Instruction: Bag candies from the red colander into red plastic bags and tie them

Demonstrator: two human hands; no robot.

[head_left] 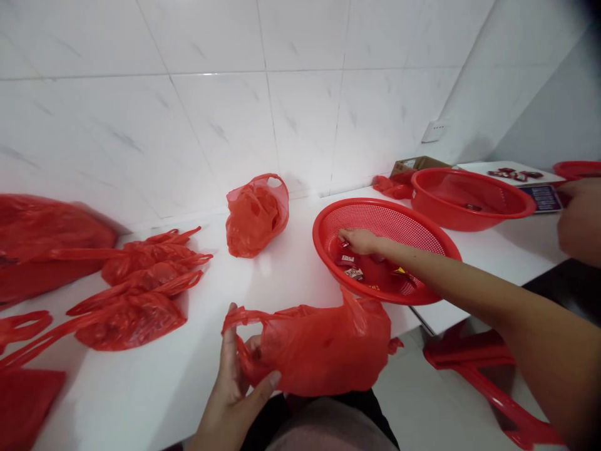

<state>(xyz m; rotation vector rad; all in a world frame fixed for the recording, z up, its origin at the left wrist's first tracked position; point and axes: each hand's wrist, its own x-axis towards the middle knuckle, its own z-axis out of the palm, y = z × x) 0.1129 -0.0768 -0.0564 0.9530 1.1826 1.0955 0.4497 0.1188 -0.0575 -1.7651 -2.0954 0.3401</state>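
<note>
My left hand (239,388) is closed around the handle of a red plastic bag (323,351), its thumb and fingers gripping the left end. The bag hangs at the table's front edge, its right end against the rim of a red perforated basket (451,250). Inside that basket, at its left side, my right hand (360,240) is pinched on a small wrapped packet (345,244). A few more packets, such as a brown and white one (354,274) and a yellow one (400,270), lie on the basket floor below and beside the hand.
Filled red bags (136,319) lie at the left; a crumpled red bag (253,216) stands near the wall. To the right are a second red basket (469,216), a cardboard box (417,165), a scale (539,197) with packets on it, another person's arm (582,219) and a red stool (488,376).
</note>
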